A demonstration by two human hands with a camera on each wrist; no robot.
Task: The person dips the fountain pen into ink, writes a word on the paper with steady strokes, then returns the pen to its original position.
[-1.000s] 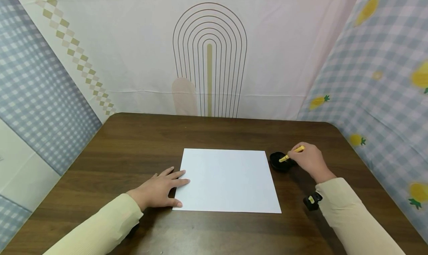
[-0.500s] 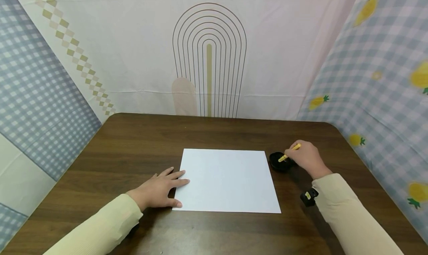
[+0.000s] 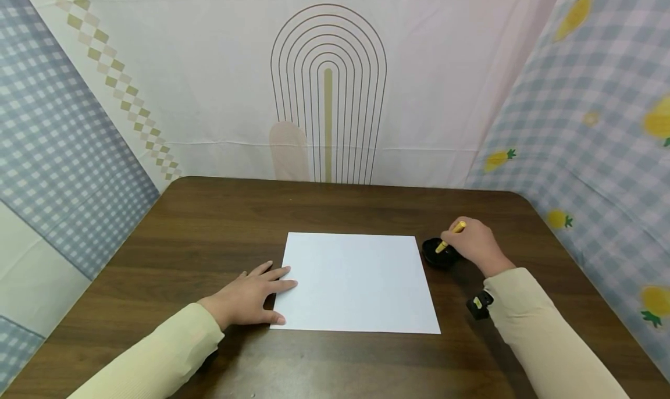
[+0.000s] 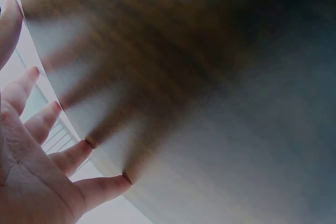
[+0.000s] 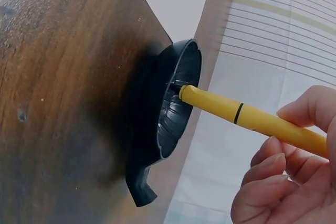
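My right hand pinches a yellow brush between thumb and fingers. The brush has a black band round its barrel, and its dark tip dips into a small black dish. This dish has a fluted inside and a short stub of a handle; it stands just beyond the right edge of a blank white sheet of paper. Across at the sheet's left edge, my left hand lies with fingers spread, thumb and fingertips resting on the paper. The left wrist view shows that palm from below, fingertips pressed down.
The brown wooden table carries the paper and dish. A white cloth with printed arches hangs behind it, and checked cloth with pineapples borders the right side. A small black wrist camera hangs under the right sleeve.
My right hand has shifted slightly left and away, and the brush stands steeper, its tip still within the dish. The left hand and the paper have stayed in place.
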